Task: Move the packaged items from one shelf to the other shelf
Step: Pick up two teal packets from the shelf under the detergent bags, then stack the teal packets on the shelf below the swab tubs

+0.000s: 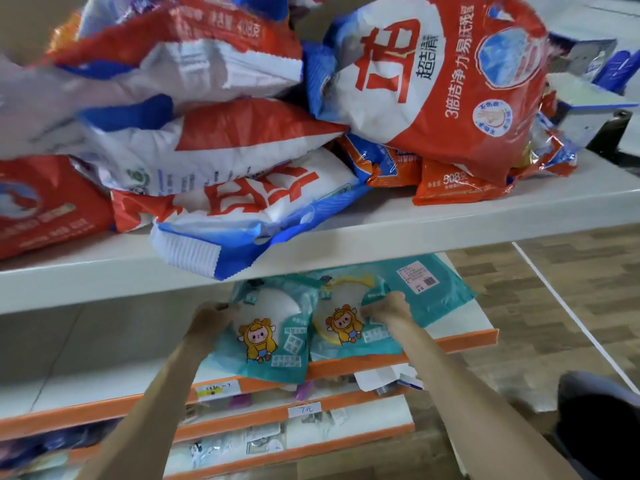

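Teal packages with a cartoon figure lie on the second shelf (460, 320). My left hand (213, 317) grips the left edge of the left teal package (263, 341), which overhangs the shelf's orange front edge. My right hand (388, 308) pinches the upper right part of the middle teal package (346, 327). A third teal package (426, 289) lies back side up behind my right hand. The top shelf (450, 216) carries a pile of red, white and blue detergent bags (433, 84).
One blue and white bag (207, 244) hangs over the top shelf's front edge, just above my hands. Lower shelves (346, 400) with orange edges and price tags hold small items. A wooden floor lies to the right, and my shoe (599, 420) shows at bottom right.
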